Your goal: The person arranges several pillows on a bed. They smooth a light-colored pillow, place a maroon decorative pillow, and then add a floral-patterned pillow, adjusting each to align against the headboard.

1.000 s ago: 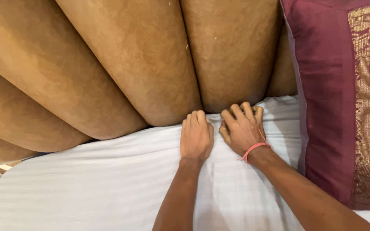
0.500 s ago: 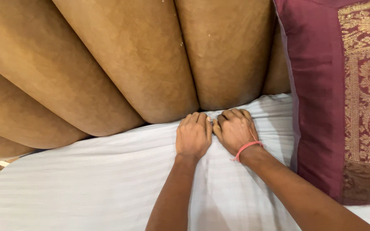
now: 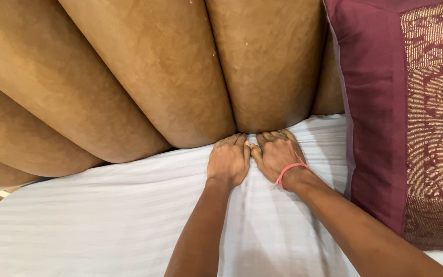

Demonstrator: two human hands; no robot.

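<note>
Head view: left hand, right hand pushed farther under headboard; both grips closed on white sheet, edge tucked deeper.

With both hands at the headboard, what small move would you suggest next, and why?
Probably push the fingertips a little deeper: the left hand and right hand press the white sheet into the gap under the tan headboard, and wrinkles remain beside the maroon pillow.
</note>
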